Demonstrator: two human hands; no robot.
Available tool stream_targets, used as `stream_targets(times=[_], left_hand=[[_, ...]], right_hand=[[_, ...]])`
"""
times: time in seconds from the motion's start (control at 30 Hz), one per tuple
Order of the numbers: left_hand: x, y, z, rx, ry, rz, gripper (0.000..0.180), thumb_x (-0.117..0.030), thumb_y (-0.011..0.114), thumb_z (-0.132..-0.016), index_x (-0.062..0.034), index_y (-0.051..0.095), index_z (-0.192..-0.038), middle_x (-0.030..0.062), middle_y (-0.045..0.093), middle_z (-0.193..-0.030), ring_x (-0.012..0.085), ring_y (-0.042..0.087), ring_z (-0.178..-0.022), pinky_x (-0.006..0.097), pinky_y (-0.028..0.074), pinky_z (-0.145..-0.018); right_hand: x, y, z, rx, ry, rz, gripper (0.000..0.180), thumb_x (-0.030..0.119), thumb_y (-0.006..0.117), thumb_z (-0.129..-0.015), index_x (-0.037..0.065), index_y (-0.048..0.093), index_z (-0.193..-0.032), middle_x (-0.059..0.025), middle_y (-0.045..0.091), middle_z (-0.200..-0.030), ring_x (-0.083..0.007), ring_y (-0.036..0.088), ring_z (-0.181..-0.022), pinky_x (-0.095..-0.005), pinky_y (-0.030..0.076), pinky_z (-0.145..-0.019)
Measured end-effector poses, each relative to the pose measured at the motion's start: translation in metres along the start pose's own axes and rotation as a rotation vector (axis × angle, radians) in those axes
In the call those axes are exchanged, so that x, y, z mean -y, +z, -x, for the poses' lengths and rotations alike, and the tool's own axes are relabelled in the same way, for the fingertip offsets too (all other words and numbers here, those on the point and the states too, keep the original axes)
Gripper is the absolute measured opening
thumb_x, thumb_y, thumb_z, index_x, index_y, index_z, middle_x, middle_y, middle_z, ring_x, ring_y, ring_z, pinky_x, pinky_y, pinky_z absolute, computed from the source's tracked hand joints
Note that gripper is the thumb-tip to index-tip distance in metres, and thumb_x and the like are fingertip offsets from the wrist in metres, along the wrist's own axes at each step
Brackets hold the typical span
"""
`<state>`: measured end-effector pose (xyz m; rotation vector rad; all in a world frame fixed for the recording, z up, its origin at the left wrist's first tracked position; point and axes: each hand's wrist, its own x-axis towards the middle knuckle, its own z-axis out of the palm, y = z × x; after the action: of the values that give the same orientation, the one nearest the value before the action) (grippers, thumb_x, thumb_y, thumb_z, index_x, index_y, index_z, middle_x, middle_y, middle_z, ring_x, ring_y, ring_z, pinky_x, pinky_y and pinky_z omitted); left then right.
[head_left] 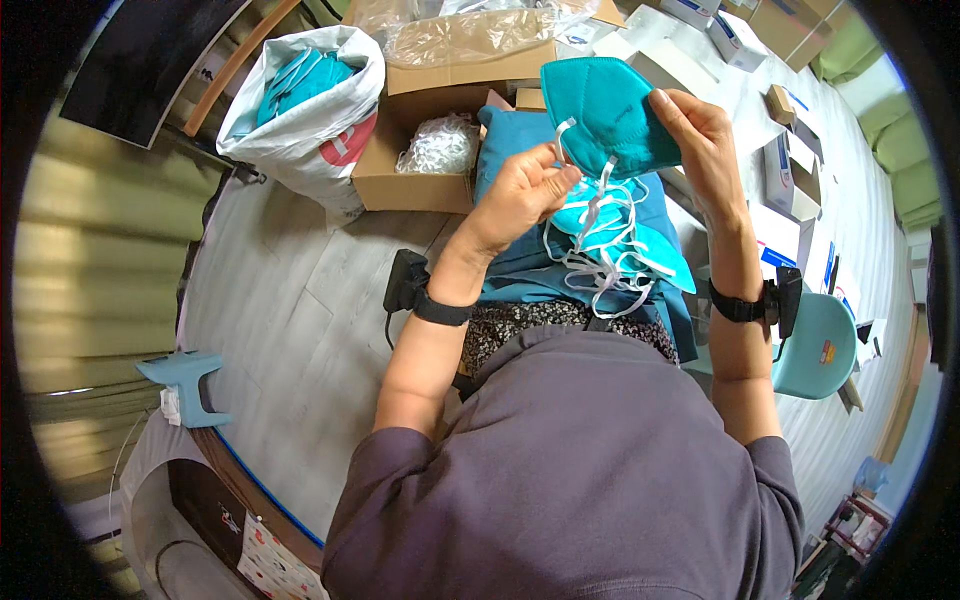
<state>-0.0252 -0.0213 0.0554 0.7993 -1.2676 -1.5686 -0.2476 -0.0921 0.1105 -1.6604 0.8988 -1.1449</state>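
A teal folded face mask [612, 115] is held up in front of me, above my lap. My right hand [700, 135] grips its right edge, thumb on the near face. At the mask's lower left, the fingers of my left hand [525, 195] pinch a white ear strap [562, 140]. A second white strap hangs from the mask's lower edge. Below, a pile of teal masks [650, 250] with tangled white straps [605, 270] lies on a dark blue cloth [510, 245] over my lap.
A white bag [345, 190] full of teal masks stands at the far left. Beside it, a cardboard box [415, 190] holds a bundle of white straps [440, 145]. Clear plastic [470, 38] covers another carton behind. Small white boxes [793, 175] lie to the right, near a teal chair [818, 345].
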Motion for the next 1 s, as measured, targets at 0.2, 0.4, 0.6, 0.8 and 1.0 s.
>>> stream_targets(times=[0.2,0.4,0.6,0.8,1.0], left_hand=[[0.009,0.020,0.004,0.105,-0.044,-0.005,0.028,-0.026,0.055,-0.102,-0.0004,0.065,-0.104,-0.0098,0.037,-0.061,0.0008,0.029,-0.051,0.021,0.021,-0.047],[-0.014,0.006,0.028,0.158,-0.026,-0.034,0.028,-0.026,0.054,-0.102,-0.0001,0.064,-0.094,-0.0073,0.039,-0.060,0.0020,0.031,-0.051,0.022,0.020,-0.046],[-0.031,-0.005,0.047,0.372,0.354,0.571,0.038,-0.034,0.055,-0.100,0.0034,0.061,-0.106,0.0012,0.051,-0.058,0.0037,0.031,-0.046,0.022,0.021,-0.041],[-0.001,0.009,0.012,0.250,0.086,0.557,0.038,-0.032,0.043,-0.105,-0.0012,0.055,-0.125,-0.0072,0.025,-0.053,0.0042,0.022,-0.043,0.022,0.017,-0.038],[0.021,0.006,-0.004,0.247,-0.141,0.646,0.033,-0.032,0.042,-0.106,-0.0018,0.057,-0.108,-0.0076,0.025,-0.053,0.0040,0.022,-0.044,0.020,0.018,-0.038]], right_hand=[[-0.007,-0.003,-0.002,-0.027,0.041,-0.054,0.036,0.028,0.058,-0.100,-0.005,0.068,-0.090,0.0045,0.058,-0.074,-0.0027,0.048,-0.067,-0.0205,0.039,-0.058],[-0.043,-0.032,-0.007,-0.064,0.138,0.023,0.035,0.027,0.058,-0.099,-0.006,0.068,-0.093,0.0031,0.061,-0.076,-0.0043,0.051,-0.070,-0.0214,0.041,-0.061],[-0.128,-0.059,0.003,-0.171,0.442,-0.202,0.031,0.030,0.057,-0.100,0.003,0.068,-0.091,0.0023,0.064,-0.074,-0.0054,0.057,-0.063,-0.0232,0.046,-0.057],[-0.149,-0.037,0.019,-0.229,0.439,0.047,0.037,0.031,0.059,-0.098,-0.001,0.070,-0.084,0.0023,0.054,-0.065,-0.0081,0.044,-0.057,-0.0277,0.035,-0.053],[-0.173,-0.064,0.029,-0.184,0.441,0.406,0.029,0.027,0.063,-0.093,-0.001,0.069,-0.091,-0.0073,0.061,-0.068,-0.0183,0.059,-0.063,-0.0353,0.046,-0.060]])
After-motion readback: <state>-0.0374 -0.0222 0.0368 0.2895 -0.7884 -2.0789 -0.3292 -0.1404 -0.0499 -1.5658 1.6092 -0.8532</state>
